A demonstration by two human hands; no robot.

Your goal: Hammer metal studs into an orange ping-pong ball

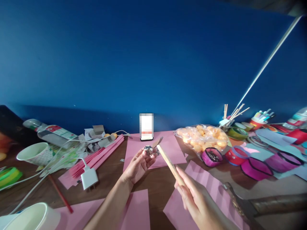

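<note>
My left hand (137, 166) is closed around a small, shiny, silvery rounded object (148, 149), held up above the pink paper sheet (134, 145). Its exact kind is too small to make out. In my right hand (189, 188) is a pale wooden stick (169, 161), gripped near its lower end and slanting up to the left. The stick's upper tip lies close to the silvery object; whether they touch, I cannot tell. Just behind them, a thin brownish pointed piece (157, 141) sticks up, partly hidden.
A phone (146, 126) stands against the blue wall. To the right are a bag of orange balls (203, 137), a purple tub with small dark bits (212, 157) and a hammer (263, 204). At left lie a white charger (89, 179), a red pencil (61, 193) and paper cups (33, 155).
</note>
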